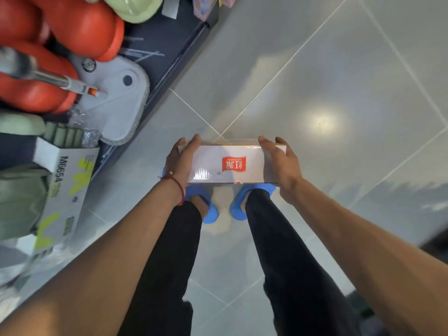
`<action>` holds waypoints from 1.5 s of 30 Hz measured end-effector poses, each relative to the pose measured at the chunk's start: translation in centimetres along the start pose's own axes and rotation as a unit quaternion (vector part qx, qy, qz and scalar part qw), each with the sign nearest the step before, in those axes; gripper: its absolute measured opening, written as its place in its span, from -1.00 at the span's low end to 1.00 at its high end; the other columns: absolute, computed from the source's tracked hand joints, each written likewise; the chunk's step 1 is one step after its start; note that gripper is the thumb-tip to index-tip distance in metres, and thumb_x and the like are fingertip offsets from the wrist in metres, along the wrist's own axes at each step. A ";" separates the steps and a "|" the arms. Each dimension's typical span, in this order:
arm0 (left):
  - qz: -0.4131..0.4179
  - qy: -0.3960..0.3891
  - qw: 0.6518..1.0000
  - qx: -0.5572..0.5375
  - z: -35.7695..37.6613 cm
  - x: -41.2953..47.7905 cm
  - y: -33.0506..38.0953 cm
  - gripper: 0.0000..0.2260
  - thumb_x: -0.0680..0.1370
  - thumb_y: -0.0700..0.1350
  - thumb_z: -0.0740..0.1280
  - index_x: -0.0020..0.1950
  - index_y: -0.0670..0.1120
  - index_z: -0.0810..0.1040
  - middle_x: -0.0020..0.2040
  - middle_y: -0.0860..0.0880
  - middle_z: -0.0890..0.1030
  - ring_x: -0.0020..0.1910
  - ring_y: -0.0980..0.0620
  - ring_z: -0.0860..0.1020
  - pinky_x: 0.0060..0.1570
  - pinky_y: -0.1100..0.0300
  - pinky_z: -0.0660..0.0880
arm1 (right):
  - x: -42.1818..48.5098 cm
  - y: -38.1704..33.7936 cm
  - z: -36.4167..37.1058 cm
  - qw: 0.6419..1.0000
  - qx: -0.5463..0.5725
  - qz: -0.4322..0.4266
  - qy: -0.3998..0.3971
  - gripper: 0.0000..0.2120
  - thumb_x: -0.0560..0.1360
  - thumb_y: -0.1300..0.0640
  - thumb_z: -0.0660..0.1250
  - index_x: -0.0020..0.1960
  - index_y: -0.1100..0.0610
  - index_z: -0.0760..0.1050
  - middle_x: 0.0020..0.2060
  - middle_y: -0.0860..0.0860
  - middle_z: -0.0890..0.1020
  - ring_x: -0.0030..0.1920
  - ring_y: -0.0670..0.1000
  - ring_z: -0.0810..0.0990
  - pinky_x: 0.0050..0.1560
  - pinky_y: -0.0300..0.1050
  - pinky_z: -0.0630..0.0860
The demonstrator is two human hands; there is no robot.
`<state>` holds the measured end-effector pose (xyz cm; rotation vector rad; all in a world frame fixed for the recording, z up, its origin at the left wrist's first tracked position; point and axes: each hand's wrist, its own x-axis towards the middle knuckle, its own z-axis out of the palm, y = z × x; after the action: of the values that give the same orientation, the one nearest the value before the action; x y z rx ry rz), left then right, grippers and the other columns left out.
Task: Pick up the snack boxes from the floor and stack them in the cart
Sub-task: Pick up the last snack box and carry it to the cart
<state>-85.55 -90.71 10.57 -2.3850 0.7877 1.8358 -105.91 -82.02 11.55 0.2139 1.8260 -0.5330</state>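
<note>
Head view. A white box (230, 163) sits at centre frame, held level between both hands above the feet in blue slippers (208, 209). The left hand (180, 161) clamps the box's 9 o'clock end, fingers curled over the far edge, thumb side toward the body; a red string bracelet (178, 187) circles that wrist. The right hand (280, 161) mirrors this at the 3 o'clock end, fingers draped over the top corner. Both hands are partly closed on the box, palms pressing inward. Judgement: the two-ended grip suits a long, narrow carton, keeps it flat and stops the contents sliding.

Box material: glossy printed cardboard, rectangular, sharp edges, a red logo panel on the top face, a glare patch near its 7 o'clock corner. It reads as light and rigid.

The floor (339, 81) is large pale grey tile, polished enough to mirror a ceiling light at 2 o'clock. Whether the box touches the floor I cannot tell; it appears lifted clear.

At 9 to 11 o'clock a dark shelf base (169, 44) carries red rounded plastic goods (80, 27), a grey flat mop head (121, 105) and a carton marked M6654 (65, 187).

No cart is in view, so the stacking step is not yet done.
</note>
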 end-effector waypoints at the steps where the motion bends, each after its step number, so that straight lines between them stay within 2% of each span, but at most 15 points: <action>1: 0.008 -0.004 1.000 0.014 -0.2 -2.1 0.5 -0.22 0.33 0.41 0.38 0.47 0.07 0.43 0.23 -0.01 0.59 0.16 -0.06 0.60 0.25 -0.11 0.55 | -1.7 -0.2 -0.9 1.000 0.001 -0.001 -0.001 -0.34 0.57 -0.19 0.39 0.57 -0.08 0.25 -0.03 -0.08 0.65 -0.12 -0.08 0.67 -0.39 -0.28 0.56; 4: 0.048 -0.020 0.996 0.069 -0.8 -7.5 2.0 -0.46 0.55 0.33 0.26 0.37 -0.01 0.46 0.17 -0.10 0.59 0.05 -0.08 0.59 0.16 -0.07 0.57 | -6.7 -1.2 -3.3 1.000 0.002 -0.005 -0.006 -0.32 0.53 -0.27 0.39 0.55 -0.11 0.24 0.10 -0.02 0.66 -0.06 -0.04 0.68 -0.39 -0.27 0.56; 8: 0.072 -0.022 0.992 0.106 -1.4 -14.4 4.8 -0.49 0.61 0.27 0.20 0.47 0.02 0.39 0.23 -0.09 0.54 0.00 -0.01 0.54 0.15 -0.12 0.60 | -13.1 -2.5 -6.7 1.000 0.014 -0.016 -0.007 -0.23 0.48 -0.32 0.42 0.58 -0.12 0.22 0.23 0.01 0.62 0.03 0.00 0.67 -0.31 -0.21 0.59; 10: 0.085 -0.027 0.991 0.104 -2.0 -18.1 6.3 -0.44 0.57 0.31 0.24 0.48 0.05 0.39 0.25 -0.08 0.56 0.05 -0.04 0.57 0.15 -0.11 0.60 | -16.0 -2.8 -8.1 0.999 0.023 -0.032 -0.004 -0.21 0.47 -0.30 0.45 0.58 -0.12 0.21 0.23 0.01 0.62 0.06 0.01 0.67 -0.22 -0.17 0.60; 13: 0.100 -0.023 0.988 0.115 -3.1 -22.0 7.9 -0.25 0.32 0.51 0.28 0.40 0.15 0.46 0.21 -0.02 0.64 0.12 -0.07 0.63 0.19 -0.14 0.58 | -20.3 -3.2 -9.9 0.997 0.052 -0.051 -0.006 -0.21 0.48 -0.25 0.47 0.58 -0.10 0.20 0.20 0.00 0.65 0.06 0.00 0.68 -0.21 -0.19 0.58; 15: 0.112 -0.018 0.985 0.132 -3.7 -23.8 8.7 -0.26 0.25 0.57 0.26 0.33 0.24 0.48 0.18 0.03 0.66 0.17 -0.09 0.63 0.23 -0.18 0.55 | -23.0 -3.5 -11.0 0.996 0.073 -0.055 -0.009 -0.21 0.48 -0.24 0.48 0.58 -0.08 0.21 0.17 0.00 0.67 0.05 -0.02 0.68 -0.22 -0.20 0.56; 20: 0.152 -0.053 0.976 0.147 -4.2 -32.3 11.8 -0.32 0.28 0.48 0.30 0.32 0.20 0.49 0.12 0.03 0.68 -0.01 -0.01 0.67 -0.08 -0.07 0.68 | -29.5 -3.6 -13.8 0.987 0.138 -0.084 0.006 -0.16 0.46 -0.24 0.50 0.60 -0.06 0.19 0.11 -0.02 0.71 0.08 0.01 0.69 -0.08 -0.08 0.62; 22: 0.171 -0.073 0.970 0.157 -4.6 -34.2 12.3 -0.33 0.33 0.42 0.39 0.38 0.17 0.47 0.17 0.05 0.66 0.07 -0.01 0.66 -0.07 0.01 0.66 | -31.9 -3.3 -14.7 0.982 0.166 -0.089 0.017 -0.17 0.46 -0.25 0.50 0.59 -0.05 0.20 0.10 -0.02 0.71 0.08 0.02 0.69 0.03 0.01 0.63; 27: 0.218 -0.124 0.950 0.188 -5.6 -38.2 13.1 -0.30 0.39 0.32 0.45 0.48 0.13 0.40 0.25 0.04 0.63 0.18 -0.03 0.62 0.08 -0.05 0.64 | -37.2 -1.6 -15.7 0.969 0.218 -0.107 0.046 -0.21 0.25 -0.40 0.56 0.31 -0.08 0.36 0.12 0.01 0.73 0.08 0.06 0.72 -0.06 -0.04 0.58; 30: 0.239 -0.155 0.935 0.211 -6.7 -40.3 13.4 -0.29 0.36 0.37 0.42 0.43 0.09 0.43 0.19 0.01 0.66 0.15 -0.05 0.65 0.01 -0.01 0.66 | -40.9 -0.2 -15.5 0.955 0.260 -0.126 0.067 -0.10 0.23 -0.36 0.58 0.43 -0.01 0.39 0.16 0.01 0.70 0.08 0.03 0.71 0.01 0.00 0.62; 31: 0.250 -0.163 0.928 0.222 -7.0 -40.8 13.3 -0.32 0.37 0.37 0.42 0.39 0.08 0.46 0.16 0.01 0.68 0.14 -0.06 0.65 0.00 -0.03 0.66 | -42.4 0.4 -15.3 0.949 0.272 -0.136 0.080 -0.19 0.29 -0.31 0.58 0.41 -0.02 0.42 0.14 -0.01 0.70 0.06 0.03 0.71 0.00 -0.02 0.62; 34: 0.289 -0.167 0.905 0.263 -8.1 -43.2 13.1 -0.50 0.39 0.38 0.40 0.21 0.13 0.57 0.05 0.06 0.70 0.09 -0.06 0.67 0.04 -0.13 0.66 | -46.4 2.8 -14.4 0.923 0.323 -0.169 0.125 -0.71 0.45 -0.13 0.55 0.06 -0.04 0.55 -0.04 -0.05 0.73 -0.03 0.01 0.69 0.00 -0.02 0.60; 37: 0.329 -0.170 0.875 0.313 -8.8 -46.0 12.5 -0.65 0.47 0.33 0.38 0.08 0.12 0.59 -0.02 0.08 0.69 0.03 -0.06 0.67 -0.04 -0.15 0.68 | -49.8 5.3 -13.2 0.894 0.376 -0.179 0.166 -0.70 0.45 -0.12 0.55 0.03 0.04 0.60 0.00 0.03 0.75 0.05 0.13 0.72 0.11 0.08 0.63; 40: 0.357 -0.194 0.842 0.354 -9.0 -48.8 11.0 -0.73 0.54 0.27 0.37 0.06 0.11 0.58 -0.07 0.09 0.66 -0.04 -0.03 0.65 -0.11 -0.11 0.69 | -52.7 8.3 -12.2 0.861 0.432 -0.180 0.201 -0.66 0.37 -0.19 0.56 0.03 -0.04 0.61 0.02 0.04 0.75 0.11 0.14 0.71 0.13 0.10 0.62; 45: 0.420 -0.248 0.756 0.436 -8.5 -53.4 6.6 -0.67 0.57 0.25 0.33 0.15 0.05 0.55 -0.11 0.14 0.61 -0.16 0.13 0.59 -0.35 0.22 0.60 | -57.3 15.4 -10.7 0.797 0.527 -0.182 0.232 -0.76 0.51 -0.04 0.52 0.06 -0.03 0.52 -0.04 -0.01 0.73 -0.08 -0.06 0.70 -0.15 -0.17 0.60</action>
<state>-89.95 -79.47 63.68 -0.9159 2.1908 1.5192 -90.54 -56.70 64.09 0.8088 1.8335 -1.9026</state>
